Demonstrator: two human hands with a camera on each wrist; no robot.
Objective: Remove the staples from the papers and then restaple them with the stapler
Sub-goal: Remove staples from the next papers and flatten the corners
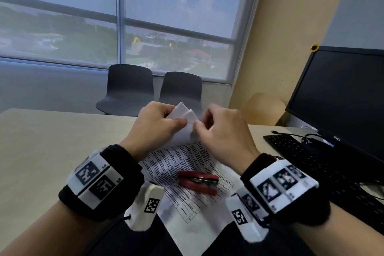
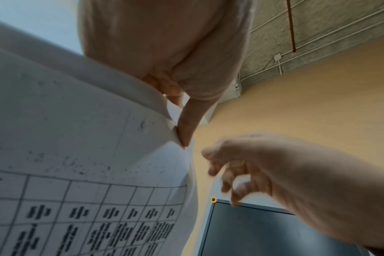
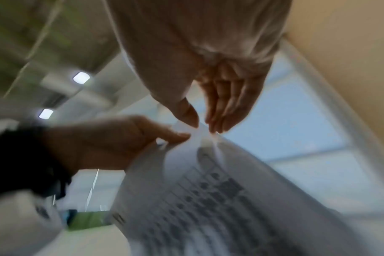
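Observation:
The printed papers (image 1: 182, 162) lie over the table's near edge, their far corner lifted off the surface. My left hand (image 1: 176, 117) pinches that raised corner between thumb and fingers; the left wrist view shows the thumb (image 2: 185, 128) pressed on the papers (image 2: 77, 138). My right hand (image 1: 199, 123) meets the same corner from the right, fingers curled, thumb and fingertips (image 3: 215, 128) closing on the paper's tip (image 3: 201, 129). The staple is too small to make out. A red stapler (image 1: 198, 181) rests on the papers between my wrists, untouched.
A black keyboard (image 1: 311, 156) and a dark monitor (image 1: 342, 100) stand at the right. Two dark chairs (image 1: 128, 89) sit beyond the beige table (image 1: 52, 141), under the window. A thin cable (image 1: 291, 134) runs behind the keyboard.

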